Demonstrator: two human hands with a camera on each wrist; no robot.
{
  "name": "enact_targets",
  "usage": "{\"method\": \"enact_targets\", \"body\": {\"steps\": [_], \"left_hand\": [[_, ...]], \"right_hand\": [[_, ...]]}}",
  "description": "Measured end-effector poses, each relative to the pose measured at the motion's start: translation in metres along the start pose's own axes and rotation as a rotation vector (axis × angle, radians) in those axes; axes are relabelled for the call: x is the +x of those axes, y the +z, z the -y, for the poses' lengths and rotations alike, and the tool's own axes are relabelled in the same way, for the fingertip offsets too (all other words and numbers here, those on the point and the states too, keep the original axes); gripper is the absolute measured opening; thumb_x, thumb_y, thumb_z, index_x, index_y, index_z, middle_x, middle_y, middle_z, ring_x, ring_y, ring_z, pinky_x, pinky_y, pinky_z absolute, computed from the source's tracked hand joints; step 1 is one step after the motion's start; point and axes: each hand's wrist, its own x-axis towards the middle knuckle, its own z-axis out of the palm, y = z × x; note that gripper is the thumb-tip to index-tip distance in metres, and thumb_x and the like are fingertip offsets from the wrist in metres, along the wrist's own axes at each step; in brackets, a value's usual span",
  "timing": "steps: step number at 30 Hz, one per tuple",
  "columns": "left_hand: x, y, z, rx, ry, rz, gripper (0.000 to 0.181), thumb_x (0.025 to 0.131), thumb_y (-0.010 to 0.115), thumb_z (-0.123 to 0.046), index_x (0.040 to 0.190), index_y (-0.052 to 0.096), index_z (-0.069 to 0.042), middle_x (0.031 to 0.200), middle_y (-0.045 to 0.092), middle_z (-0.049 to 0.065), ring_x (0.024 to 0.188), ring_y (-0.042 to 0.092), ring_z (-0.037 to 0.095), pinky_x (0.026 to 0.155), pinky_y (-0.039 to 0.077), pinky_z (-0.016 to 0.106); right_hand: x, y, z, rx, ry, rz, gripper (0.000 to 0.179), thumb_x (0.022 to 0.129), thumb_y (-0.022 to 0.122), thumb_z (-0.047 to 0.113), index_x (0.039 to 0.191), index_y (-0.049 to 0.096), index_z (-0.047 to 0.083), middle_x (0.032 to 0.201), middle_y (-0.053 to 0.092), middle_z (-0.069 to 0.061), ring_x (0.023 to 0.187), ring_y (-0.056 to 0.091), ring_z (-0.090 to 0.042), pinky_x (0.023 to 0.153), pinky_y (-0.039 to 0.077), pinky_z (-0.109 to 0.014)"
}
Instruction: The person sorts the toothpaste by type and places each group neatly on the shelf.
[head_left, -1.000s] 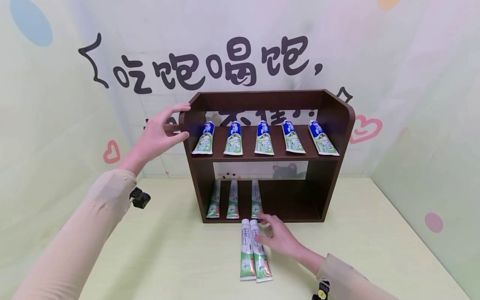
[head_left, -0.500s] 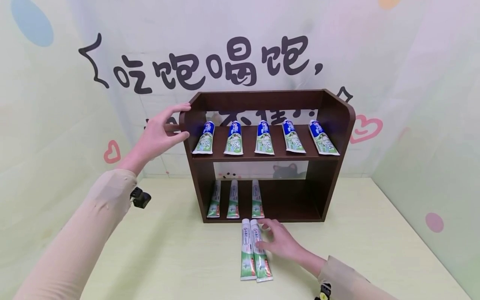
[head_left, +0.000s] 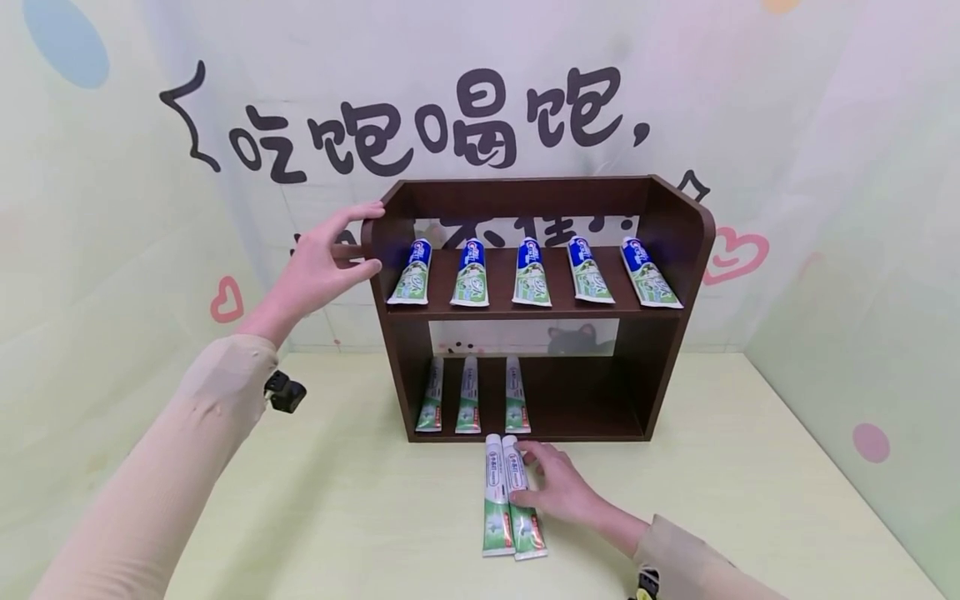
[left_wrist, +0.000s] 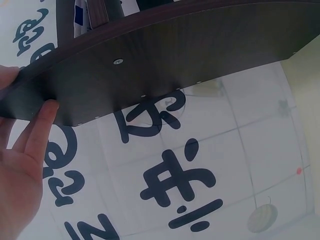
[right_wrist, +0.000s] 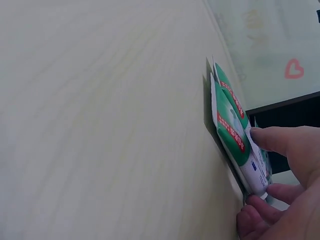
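Note:
Two white-and-green toothpaste tubes lie side by side on the table in front of a dark brown shelf (head_left: 525,313), caps towards it. My right hand (head_left: 566,492) pinches the right toothpaste tube (head_left: 529,533), thumb on its face and fingers by its cap end; the right wrist view shows this tube (right_wrist: 234,127) too. Touching it is the left toothpaste tube (head_left: 497,525). My left hand (head_left: 311,267) grips the shelf's left side panel (left_wrist: 165,60) near its top. Three similar tubes (head_left: 468,396) lie on the lower level, at its left and middle.
Several blue-and-green toothpaste tubes (head_left: 531,279) lie spaced along the upper level. The shelf stands on a pale table (head_left: 750,467), close to a printed backdrop (head_left: 315,50) with large black characters.
My right hand has settled onto the right loose tube, its thumb now against the tube's face. My left hand keeps its place on the shelf. The head view has shifted slightly.

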Motion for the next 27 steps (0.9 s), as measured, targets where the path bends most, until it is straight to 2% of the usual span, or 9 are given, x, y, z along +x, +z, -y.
{"method": "enact_targets", "body": {"steps": [10, 13, 17, 20, 27], "left_hand": [[0.001, 0.000, -0.001, 0.021, -0.007, -0.006, 0.068, 0.087, 0.071, -0.001, 0.147, 0.046, -0.022, 0.157, 0.041, -0.004, 0.103, 0.072, 0.034, 0.082, 0.057, 0.013], [0.001, 0.000, -0.002, 0.015, -0.012, -0.006, 0.069, 0.087, 0.070, -0.001, 0.147, 0.046, -0.023, 0.157, 0.040, -0.003, 0.104, 0.072, 0.035, 0.082, 0.057, 0.014], [0.001, 0.001, -0.001, 0.014, -0.018, -0.004, 0.068, 0.087, 0.070, -0.001, 0.147, 0.046, -0.022, 0.157, 0.040, -0.003, 0.104, 0.071, 0.035, 0.083, 0.057, 0.014], [0.001, 0.001, 0.002, 0.017, -0.024, -0.003, 0.068, 0.087, 0.069, 0.000, 0.147, 0.045, -0.021, 0.158, 0.040, -0.002, 0.104, 0.071, 0.035, 0.083, 0.057, 0.012], [0.001, 0.002, 0.002, 0.025, -0.025, -0.006, 0.068, 0.087, 0.069, 0.000, 0.147, 0.045, -0.020, 0.157, 0.040, -0.001, 0.105, 0.071, 0.035, 0.083, 0.057, 0.013]], "right_hand": [[0.004, -0.003, 0.002, -0.072, -0.015, 0.059, 0.085, 0.074, 0.086, 0.028, 0.145, 0.043, 0.006, 0.121, 0.057, -0.010, 0.109, 0.050, -0.023, 0.093, 0.047, -0.045], [0.004, -0.004, 0.004, -0.047, -0.018, 0.095, 0.085, 0.077, 0.085, 0.024, 0.146, 0.040, 0.005, 0.124, 0.055, -0.012, 0.105, 0.051, -0.021, 0.089, 0.050, -0.038], [0.004, -0.007, 0.007, -0.005, -0.009, 0.150, 0.084, 0.077, 0.083, 0.015, 0.147, 0.038, 0.004, 0.124, 0.052, -0.014, 0.095, 0.054, -0.018, 0.075, 0.051, -0.024], [0.003, -0.009, 0.008, 0.006, -0.007, 0.180, 0.085, 0.077, 0.083, 0.010, 0.148, 0.038, 0.004, 0.121, 0.053, -0.015, 0.089, 0.054, -0.016, 0.068, 0.051, -0.020], [0.003, -0.010, 0.014, -0.154, -0.015, 0.202, 0.083, 0.079, 0.080, 0.015, 0.150, 0.039, 0.009, 0.122, 0.055, -0.013, 0.096, 0.051, -0.017, 0.079, 0.050, -0.031]]}}
